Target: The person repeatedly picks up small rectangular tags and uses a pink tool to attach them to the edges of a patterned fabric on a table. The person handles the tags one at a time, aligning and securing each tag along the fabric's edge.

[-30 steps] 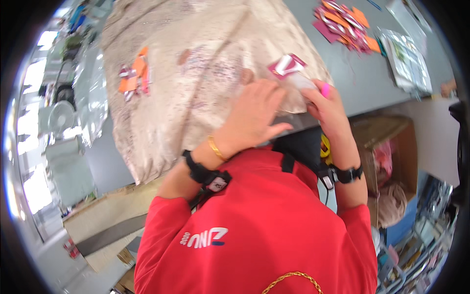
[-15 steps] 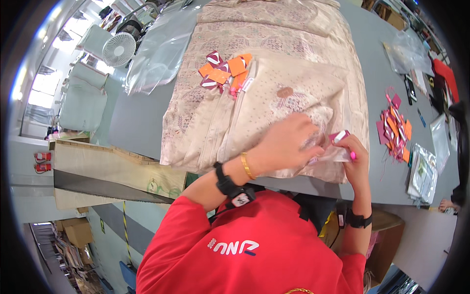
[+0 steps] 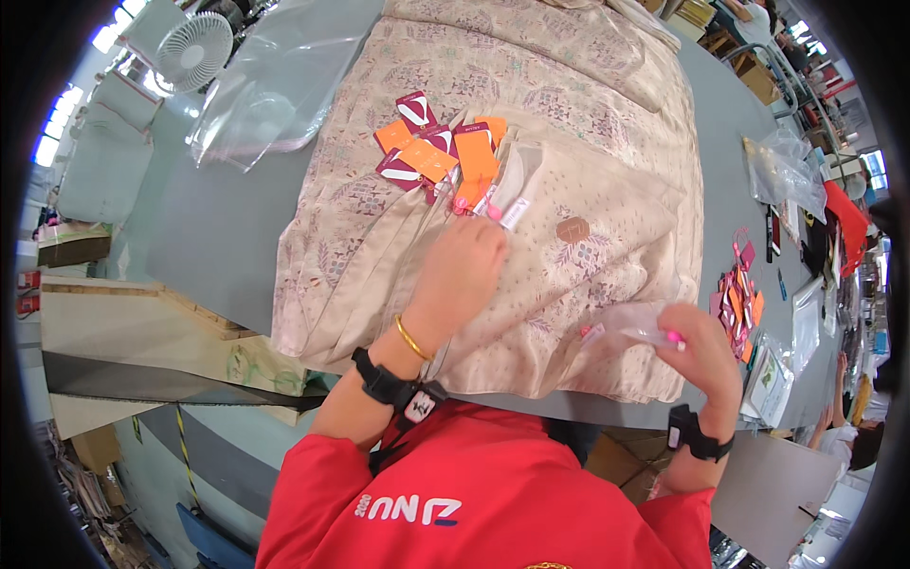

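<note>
We have a beige garment [image 3: 616, 180] folded on a patterned cloth [image 3: 531, 52], which lies across the grey table [image 3: 204, 228], close to its near edge. Our left hand [image 3: 462, 275] lies over the garment's left part, fingers close together, the tips by a white label [image 3: 515, 213] and the lower ends of some orange and maroon tags [image 3: 431, 156]; we cannot tell whether it grips anything. Our right hand [image 3: 700, 346], over the garment's lower right corner, pinches one end of a see-through piece [image 3: 626, 321] between thumb and fingers, with a pink bit [image 3: 674, 337] at the fingertips. We see a brown patch [image 3: 573, 229] on the garment between our hands. A second tag pile [image 3: 737, 302] sits on the table to the right, and plastic sheets [image 3: 280, 90] lie to the left.
</note>
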Demonstrator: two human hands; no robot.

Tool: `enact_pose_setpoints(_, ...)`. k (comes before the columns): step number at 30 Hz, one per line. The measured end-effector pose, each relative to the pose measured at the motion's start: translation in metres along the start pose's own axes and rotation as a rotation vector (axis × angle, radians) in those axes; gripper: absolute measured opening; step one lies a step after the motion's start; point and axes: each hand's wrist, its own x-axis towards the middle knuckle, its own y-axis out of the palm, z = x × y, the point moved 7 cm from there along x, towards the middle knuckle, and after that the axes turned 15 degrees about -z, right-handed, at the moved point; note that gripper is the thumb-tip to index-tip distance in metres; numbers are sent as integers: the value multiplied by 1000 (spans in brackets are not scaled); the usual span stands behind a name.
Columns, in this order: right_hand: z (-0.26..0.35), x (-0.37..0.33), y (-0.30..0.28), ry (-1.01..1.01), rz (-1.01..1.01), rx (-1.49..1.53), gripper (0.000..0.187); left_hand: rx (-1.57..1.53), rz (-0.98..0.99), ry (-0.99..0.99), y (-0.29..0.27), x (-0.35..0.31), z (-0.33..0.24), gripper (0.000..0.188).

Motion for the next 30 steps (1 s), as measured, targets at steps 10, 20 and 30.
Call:
enact_pose_setpoints(10, 56, 83, 5, -196, -196, 205, 44, -135, 13, -49, -5, -14, -15, 11)
enact_pose_setpoints(20, 112, 223, 74, -543, -87, 124, 16, -178, -22, -212, -19, -13, 14, 11)
enact_pose_setpoints(30, 95, 176, 42, -563, -315, 100, 27, -233, 76, -136, -27, -5, 21, 8)
